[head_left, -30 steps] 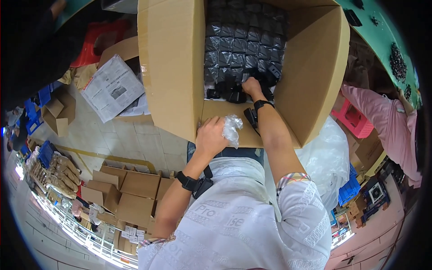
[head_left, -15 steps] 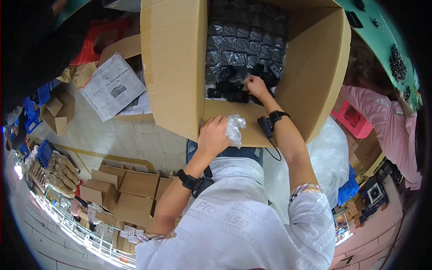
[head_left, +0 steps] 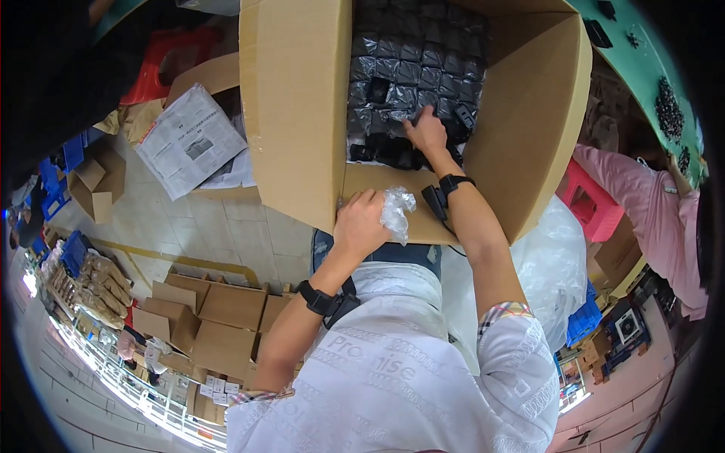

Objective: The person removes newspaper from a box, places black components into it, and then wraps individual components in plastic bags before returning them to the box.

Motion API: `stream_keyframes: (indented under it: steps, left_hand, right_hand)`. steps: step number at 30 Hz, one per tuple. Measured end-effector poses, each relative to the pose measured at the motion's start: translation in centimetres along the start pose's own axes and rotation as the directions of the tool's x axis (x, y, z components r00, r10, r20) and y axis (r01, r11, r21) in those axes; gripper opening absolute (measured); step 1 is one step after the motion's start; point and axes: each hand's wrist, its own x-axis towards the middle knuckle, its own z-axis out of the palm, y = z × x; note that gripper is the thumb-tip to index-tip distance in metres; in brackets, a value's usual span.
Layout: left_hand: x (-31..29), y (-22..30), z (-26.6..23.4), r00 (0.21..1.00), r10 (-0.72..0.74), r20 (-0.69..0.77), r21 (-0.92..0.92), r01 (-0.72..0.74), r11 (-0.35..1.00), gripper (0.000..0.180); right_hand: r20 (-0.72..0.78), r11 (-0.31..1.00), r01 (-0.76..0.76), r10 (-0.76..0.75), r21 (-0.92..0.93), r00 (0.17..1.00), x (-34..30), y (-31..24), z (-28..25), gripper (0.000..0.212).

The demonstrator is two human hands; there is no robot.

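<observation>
Pale floor tiles (head_left: 238, 230) show to the left of an open cardboard box (head_left: 521, 106). Inside it, a dark square piece (head_left: 378, 90) lies on top of the rows of film-wrapped black packs (head_left: 411, 53), toward their left side; half a second ago that spot showed only wrapped packs. That suggests 1 piece has just been set apart from the loose black pieces (head_left: 396, 151), which are jumbled at the box's near end, so the sorting there looks unfinished.

The right hand (head_left: 427, 132) has shifted slightly farther into the box, its fingers bent down over the nearest packs beside the loose pieces; whether they pinch anything, I cannot tell. The left hand (head_left: 362, 221) stays at the box's near left edge, fingers curled, with crumpled clear plastic (head_left: 397, 214) bunched in its grip.

Farther out, clear sheeting (head_left: 555, 257) lies to the right, near a pink-red stool (head_left: 593, 204) and a co-worker's pink sleeve (head_left: 627, 177). Leftward lies a newspaper (head_left: 189, 143), with brown cartons (head_left: 229, 309) nearer the person.
</observation>
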Motion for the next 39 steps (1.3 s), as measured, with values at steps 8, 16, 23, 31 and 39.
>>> stream_keyframes:
  steps: [8, 16, 23, 31, 39]
  left_hand:
    - [-0.2, -0.3, 0.1, 1.0, 0.005, -0.011, -0.021, -0.005, 1.0, 0.02]
    - [0.1, -0.4, 0.6, 1.0, 0.026, -0.002, 0.006, -0.026, 1.0, 0.023]
    - [0.1, 0.1, -0.3, 1.0, 0.006, 0.027, -0.007, -0.006, 1.0, 0.035]
    - [-0.5, -0.3, 0.3, 1.0, 0.021, -0.015, 0.0, -0.021, 1.0, 0.022]
    - [-0.3, -0.4, -0.2, 0.999, -0.007, 0.033, 0.005, 0.007, 1.0, 0.023]
  right_hand:
    - [0.075, 0.853, 0.027, -0.076, 0.521, 0.994, 2.0, 2.0, -0.4, 0.02]
    - [-0.306, 0.781, 0.339, -0.198, 0.524, 0.931, 1.7, 3.3, -3.8, 0.013]
    - [0.35, 0.855, 0.391, -0.271, -0.34, 0.897, 2.2, -0.4, 2.4, 0.035]
    - [0.371, 0.968, 0.031, 0.066, -0.249, 0.926, 1.1, -2.7, 4.5, 0.038]
    - [0.066, 0.898, 0.106, -0.148, 0.427, 0.987, 0.6, 0.2, 4.3, 0.029]
